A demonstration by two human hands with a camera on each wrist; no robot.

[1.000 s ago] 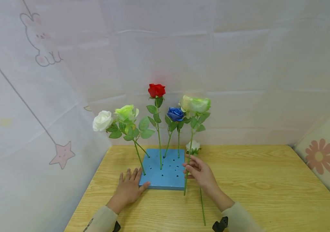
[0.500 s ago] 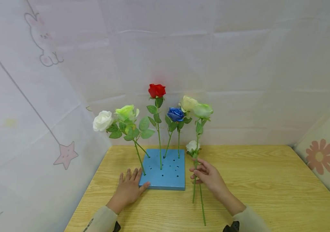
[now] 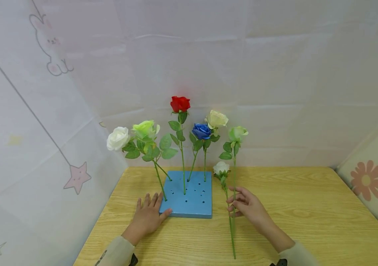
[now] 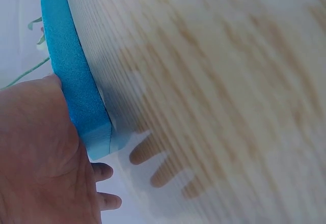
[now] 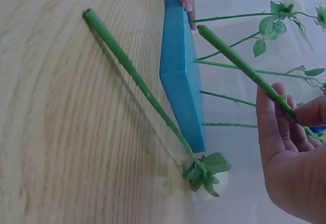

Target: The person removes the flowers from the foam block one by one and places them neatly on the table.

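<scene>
My right hand [image 3: 250, 208] pinches the stem of a pale green rose [image 3: 238, 133] between thumb and fingers, right of the blue board [image 3: 193, 208]. The right wrist view shows the cut end of its stem [image 5: 234, 58] raised off the table. My left hand [image 3: 148, 220] lies with spread, straight fingers at the board's front left corner, thumb on its edge. A white rose [image 3: 221, 167] lies on the table beside the board, its stem overlapped by my right fingers in the head view.
In the board's holes stand a red rose [image 3: 180, 104], a blue rose [image 3: 201, 131], a cream rose [image 3: 217, 119], a yellow-green rose [image 3: 143, 128] and another white rose [image 3: 118, 138]. Pale cloth walls surround the wooden table [image 3: 302, 210] at the back and sides.
My right hand has moved right, away from the board, carrying the pale green rose, whose head no longer overlaps the cream rose. The left hand has stayed in place.
</scene>
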